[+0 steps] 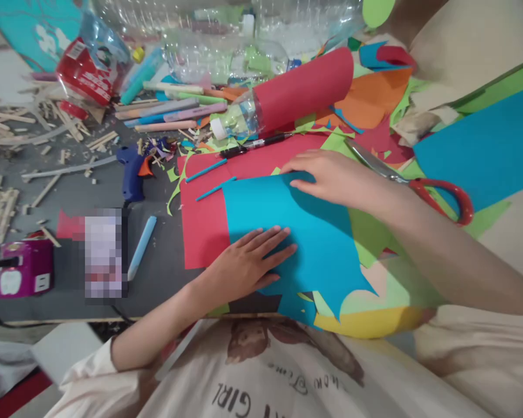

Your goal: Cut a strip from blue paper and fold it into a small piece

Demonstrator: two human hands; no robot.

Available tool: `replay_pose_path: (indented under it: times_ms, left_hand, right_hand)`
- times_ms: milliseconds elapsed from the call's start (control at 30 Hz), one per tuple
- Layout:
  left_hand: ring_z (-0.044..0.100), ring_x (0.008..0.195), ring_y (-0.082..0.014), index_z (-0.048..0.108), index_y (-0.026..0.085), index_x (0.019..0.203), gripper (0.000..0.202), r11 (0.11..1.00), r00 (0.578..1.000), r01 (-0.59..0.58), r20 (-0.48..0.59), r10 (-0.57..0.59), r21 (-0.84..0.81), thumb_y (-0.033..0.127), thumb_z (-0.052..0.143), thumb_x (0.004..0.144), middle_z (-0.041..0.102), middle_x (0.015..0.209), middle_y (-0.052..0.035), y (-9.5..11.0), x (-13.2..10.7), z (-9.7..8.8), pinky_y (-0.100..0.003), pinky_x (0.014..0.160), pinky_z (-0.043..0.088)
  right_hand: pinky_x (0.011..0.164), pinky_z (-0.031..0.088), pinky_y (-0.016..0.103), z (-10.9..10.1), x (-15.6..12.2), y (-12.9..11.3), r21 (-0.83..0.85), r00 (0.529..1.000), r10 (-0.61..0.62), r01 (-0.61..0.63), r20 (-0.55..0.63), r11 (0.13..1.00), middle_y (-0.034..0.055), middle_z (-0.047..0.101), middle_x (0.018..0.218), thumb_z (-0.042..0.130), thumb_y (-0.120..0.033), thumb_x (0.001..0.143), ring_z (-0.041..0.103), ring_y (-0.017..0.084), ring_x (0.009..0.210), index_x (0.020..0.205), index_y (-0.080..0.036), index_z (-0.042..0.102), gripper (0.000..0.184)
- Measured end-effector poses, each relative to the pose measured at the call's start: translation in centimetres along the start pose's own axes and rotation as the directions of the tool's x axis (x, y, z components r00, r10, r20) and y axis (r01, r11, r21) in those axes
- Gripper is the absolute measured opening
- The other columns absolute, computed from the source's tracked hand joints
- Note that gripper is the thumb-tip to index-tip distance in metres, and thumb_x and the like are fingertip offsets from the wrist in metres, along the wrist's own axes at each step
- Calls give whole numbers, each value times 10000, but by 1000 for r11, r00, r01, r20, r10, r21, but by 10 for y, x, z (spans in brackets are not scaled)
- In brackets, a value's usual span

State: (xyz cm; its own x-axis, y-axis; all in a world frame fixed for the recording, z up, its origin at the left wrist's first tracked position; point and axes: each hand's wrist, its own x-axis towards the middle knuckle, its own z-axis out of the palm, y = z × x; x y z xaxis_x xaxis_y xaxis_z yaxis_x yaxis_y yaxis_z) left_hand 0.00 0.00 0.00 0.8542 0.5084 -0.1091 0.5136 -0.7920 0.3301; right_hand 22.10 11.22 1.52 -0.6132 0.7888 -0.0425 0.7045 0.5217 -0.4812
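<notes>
Resting palm down on the blue sheet (296, 215), the left hand (250, 261) is open, fingers extended and slightly parted, fingertips pointing right across the paper. Right hand (320, 174): at the far edge of the same sheet, fingers loosely bent, thumb lower and set apart from the index finger, both near the edge. Cannot tell whether paper is pinched between them. The two hands are apart from each other, with bare blue surface between.

Position of blue sheet: directly under the left hand, and reaching from there to the right hand at its far side. Its left edge is straight; its near right side is cut into curved points. It overlaps the red sheet (204, 232), which shows to the left and beyond; green paper (368, 232) shows to the right.

Surroundings: two thin blue strips (207, 170) lie on the red sheet, left of the right hand. Farther off, a black pen (257, 145) lies just on the near side of a bottle wrapped in red paper (307, 87). Scissors (398, 178) with red-orange handles lie to the right, partly behind the right forearm. Left of the sheets: a blue glue gun (133, 171) and, nearer, a light blue marker (142, 247).
</notes>
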Motion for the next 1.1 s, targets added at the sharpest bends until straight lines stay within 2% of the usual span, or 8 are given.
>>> replay_pose_path:
  times_ms: [100, 233, 367, 467, 567, 700, 800, 1100]
  left_hand:
    - [360, 1400, -259, 382, 219, 1420, 510, 1000, 1000, 3, -15, -3, -2, 392, 435, 944, 347, 1519, -117, -1, -1, 1, -436, 1112, 354]
    - [370, 1394, -259, 397, 207, 1408, 502, 1000, 1000, 0, -23, 0, -28, 369, 457, 936, 349, 1517, -126, -3, -2, 2, -438, 1107, 369]
    - [424, 1358, -280, 453, 166, 1363, 448, 998, 998, -23, -57, 19, -62, 283, 453, 931, 394, 1489, -154, -4, -3, -2, -459, 1095, 394]
    - [499, 1296, -279, 510, 159, 1304, 387, 999, 991, -31, -132, 27, -31, 240, 438, 932, 481, 1429, -153, -2, -1, -10, -441, 1058, 442]
    - [440, 1347, -258, 491, 167, 1316, 388, 1000, 978, -6, -206, 11, 23, 234, 424, 940, 483, 1430, -140, 0, 4, -15, -429, 1090, 410]
    - [305, 1424, -288, 366, 174, 1420, 500, 979, 960, 181, -235, -153, 100, 319, 427, 945, 379, 1504, -139, -2, 12, -11, -493, 1158, 276]
    - [304, 1422, -302, 296, 146, 1458, 583, 953, 941, 272, -246, -234, 133, 401, 406, 946, 361, 1512, -151, -6, 16, 0, -486, 1167, 237]
    - [308, 1410, -340, 274, 74, 1458, 706, 945, 943, 283, -226, -244, 163, 537, 343, 930, 379, 1489, -192, -7, 18, 10, -497, 1141, 245]
  right_hand:
    - [988, 455, 520, 5, -17, -9, -36, 995, -38, 35, -95, 999, 105, 685, 1180, 475, -216, 890, 611, 300, 1120, 1156, -197, 654, 321]
    - [1053, 428, 515, 18, -43, -16, -66, 978, -77, 66, -192, 996, 86, 600, 1330, 418, -183, 920, 553, 268, 1229, 1306, -224, 543, 408]
    - [1091, 404, 514, 34, -61, -22, -113, 978, -94, 73, -189, 991, 101, 508, 1427, 433, -187, 924, 456, 265, 1335, 1406, -219, 428, 483]
    - [1095, 391, 524, 43, -68, -26, -173, 977, -104, 71, -187, 982, 142, 478, 1443, 449, -238, 934, 427, 284, 1355, 1402, -160, 427, 475]
    - [1093, 385, 534, 48, -71, -28, -197, 978, -108, 72, -180, 978, 150, 473, 1444, 442, -276, 942, 421, 289, 1358, 1392, -147, 434, 469]
    - [1081, 405, 517, 51, -72, -27, -239, 978, -107, 62, -180, 969, 120, 499, 1429, 435, -288, 947, 444, 271, 1344, 1381, -186, 448, 446]
    - [1075, 415, 511, 52, -72, -26, -268, 975, -125, 72, -183, 961, 125, 513, 1416, 454, -285, 941, 464, 272, 1329, 1366, -166, 466, 442]
    - [1073, 417, 508, 57, -74, -23, -254, 967, -160, 107, -199, 961, 173, 534, 1386, 468, -266, 932, 484, 287, 1306, 1308, -82, 536, 424]
